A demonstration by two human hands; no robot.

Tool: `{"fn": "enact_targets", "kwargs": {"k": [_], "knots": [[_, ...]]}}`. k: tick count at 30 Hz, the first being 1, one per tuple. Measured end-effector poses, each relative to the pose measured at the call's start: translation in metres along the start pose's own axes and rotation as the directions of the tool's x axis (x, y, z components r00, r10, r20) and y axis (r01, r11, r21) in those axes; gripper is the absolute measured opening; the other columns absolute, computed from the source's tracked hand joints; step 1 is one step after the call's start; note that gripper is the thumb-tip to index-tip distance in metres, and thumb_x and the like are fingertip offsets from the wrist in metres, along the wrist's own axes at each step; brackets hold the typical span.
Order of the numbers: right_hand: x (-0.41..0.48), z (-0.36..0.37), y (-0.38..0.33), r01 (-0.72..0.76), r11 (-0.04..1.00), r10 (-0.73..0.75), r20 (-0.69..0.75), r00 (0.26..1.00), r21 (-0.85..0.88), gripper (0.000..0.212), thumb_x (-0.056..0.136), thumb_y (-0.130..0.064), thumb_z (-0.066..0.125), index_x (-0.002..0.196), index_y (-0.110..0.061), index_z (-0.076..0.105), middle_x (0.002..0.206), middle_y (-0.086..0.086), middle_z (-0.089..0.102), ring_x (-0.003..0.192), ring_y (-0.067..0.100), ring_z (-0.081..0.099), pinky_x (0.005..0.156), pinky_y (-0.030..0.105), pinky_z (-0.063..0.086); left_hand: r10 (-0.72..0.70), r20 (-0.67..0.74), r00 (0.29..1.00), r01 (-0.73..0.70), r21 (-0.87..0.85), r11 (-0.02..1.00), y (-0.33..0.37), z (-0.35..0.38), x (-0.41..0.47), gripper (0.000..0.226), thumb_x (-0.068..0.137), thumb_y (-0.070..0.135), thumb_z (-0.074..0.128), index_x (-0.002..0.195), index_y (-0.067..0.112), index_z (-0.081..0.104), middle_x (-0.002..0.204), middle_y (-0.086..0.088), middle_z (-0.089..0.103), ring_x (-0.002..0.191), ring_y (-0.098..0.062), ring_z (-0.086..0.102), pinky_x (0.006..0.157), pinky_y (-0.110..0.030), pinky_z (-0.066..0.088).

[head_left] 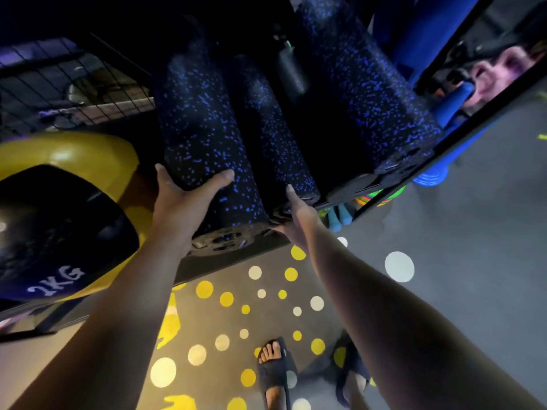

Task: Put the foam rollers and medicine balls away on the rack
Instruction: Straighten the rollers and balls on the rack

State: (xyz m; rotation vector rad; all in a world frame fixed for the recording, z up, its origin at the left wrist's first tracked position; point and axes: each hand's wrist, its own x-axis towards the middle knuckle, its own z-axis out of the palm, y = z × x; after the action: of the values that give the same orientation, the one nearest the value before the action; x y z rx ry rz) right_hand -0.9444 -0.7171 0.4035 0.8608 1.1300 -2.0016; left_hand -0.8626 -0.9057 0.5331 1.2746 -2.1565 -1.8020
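Three black foam rollers flecked with blue lie side by side on the rack shelf [236, 253], ends toward the camera. The right roller [364, 93] sits at one o'clock, apart from the others; the left roller [204, 137] and the narrower middle roller [278, 143] touch. At nine o'clock a yellow-and-black medicine ball [59, 226], marked 2KG, rests on the same rack, just beside the left roller. A wire basket [74, 90] stands behind it at ten o'clock. The left hand [183, 199] clasps the left roller's near end — thumb and fingers spread around it. The right hand [299, 217] lies between the roller ends, fingers extended, gripping nothing.
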Motion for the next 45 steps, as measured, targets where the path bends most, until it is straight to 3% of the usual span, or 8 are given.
{"fn": "enact_targets", "kwargs": {"k": [6,13,16,18,22,26,37,45], "knots": [[0.004,-0.031,-0.001,0.025,0.999,-0.029,-0.091,0.995,-0.047,0.126,0.041,-0.062,0.095,0.145,-0.014,0.040,0.137,0.023,0.054,0.108,0.045,0.064,0.071,0.063,0.058,0.019,0.020,1.000,-0.020,0.031,0.999,0.013,-0.004,0.007,0.137,0.033,0.074,0.092,0.150,0.040,0.030,0.132,0.017,0.059,0.118,-0.017,0.061,0.100,-0.046,0.052],[-0.054,-0.018,0.017,-0.003,0.953,-0.039,-0.131,0.991,-0.303,0.055,0.088,-0.068,0.060,0.115,-0.020,0.053,0.135,0.005,0.063,0.130,0.031,0.056,0.112,0.051,0.041,0.084,0.001,0.996,-0.083,0.107,0.991,0.025,-0.026,0.013,0.108,0.039,0.069,0.092,0.133,0.044,0.044,0.125,0.019,0.063,0.113,-0.017,0.063,0.098,-0.046,0.054],[-0.072,-0.010,0.050,0.244,0.527,-0.420,0.000,0.908,-0.814,0.024,0.091,-0.042,0.066,0.097,-0.022,0.056,0.102,0.005,0.065,0.102,0.030,0.064,0.096,0.045,0.052,0.134,-0.038,0.990,-0.124,0.201,0.972,0.034,-0.042,0.015,0.127,0.039,0.075,0.088,0.148,0.041,0.031,0.136,0.017,0.058,0.122,-0.020,0.059,0.103,-0.046,0.050],[-0.075,-0.002,0.067,0.343,0.147,-0.451,0.245,0.858,-0.928,0.051,0.082,-0.030,0.072,0.127,-0.017,0.051,0.122,0.004,0.052,0.113,0.024,0.053,0.100,0.036,0.049,0.162,-0.045,0.986,-0.145,0.264,0.954,0.038,-0.050,0.016,0.137,0.035,0.081,0.085,0.152,0.042,0.023,0.141,0.014,0.055,0.126,-0.023,0.057,0.105,-0.049,0.048],[-0.066,0.024,0.079,0.247,-0.392,-0.493,0.429,0.757,-0.886,0.103,0.073,-0.045,0.080,0.154,-0.014,0.024,0.137,0.010,0.040,0.123,0.029,0.041,0.104,0.039,0.042,0.135,-0.040,0.990,-0.111,0.370,0.922,0.042,-0.056,0.013,0.146,0.028,0.090,0.078,0.152,0.047,0.012,0.149,0.004,0.049,0.131,-0.032,0.053,0.107,-0.055,0.045],[-0.050,0.036,0.072,0.046,-0.672,-0.573,0.558,0.600,-0.739,0.064,0.067,-0.055,0.081,0.110,-0.011,0.062,0.102,0.011,0.057,0.097,0.031,0.052,0.080,0.042,0.043,0.117,-0.010,0.993,-0.100,0.445,0.890,0.035,-0.055,0.013,0.149,0.026,0.089,0.077,0.152,0.049,0.008,0.147,0.002,0.050,0.129,-0.033,0.055,0.105,-0.054,0.046],[-0.033,0.035,0.064,-0.047,-0.643,-0.649,0.511,0.564,-0.764,0.103,0.062,-0.058,0.083,0.144,-0.011,0.043,0.144,0.016,0.044,0.131,0.038,0.043,0.107,0.049,0.033,0.094,0.011,0.995,-0.090,0.432,0.897,0.029,-0.052,0.011,0.156,0.030,0.088,0.077,0.155,0.044,-0.006,0.151,0.004,0.046,0.131,-0.031,0.052,0.106,-0.052,0.047],[-0.029,0.019,0.031,-0.065,-0.693,-0.599,0.523,0.606,-0.718,0.092,0.055,-0.059,0.087,0.123,-0.006,0.055,0.138,0.016,0.048,0.135,0.039,0.039,0.117,0.054,0.026,0.072,0.019,0.997,-0.073,0.449,0.890,0.028,-0.045,0.007,0.152,0.033,0.086,0.076,0.155,0.044,-0.005,0.152,0.002,0.045,0.134,-0.032,0.050,0.107,-0.052,0.045]]}}
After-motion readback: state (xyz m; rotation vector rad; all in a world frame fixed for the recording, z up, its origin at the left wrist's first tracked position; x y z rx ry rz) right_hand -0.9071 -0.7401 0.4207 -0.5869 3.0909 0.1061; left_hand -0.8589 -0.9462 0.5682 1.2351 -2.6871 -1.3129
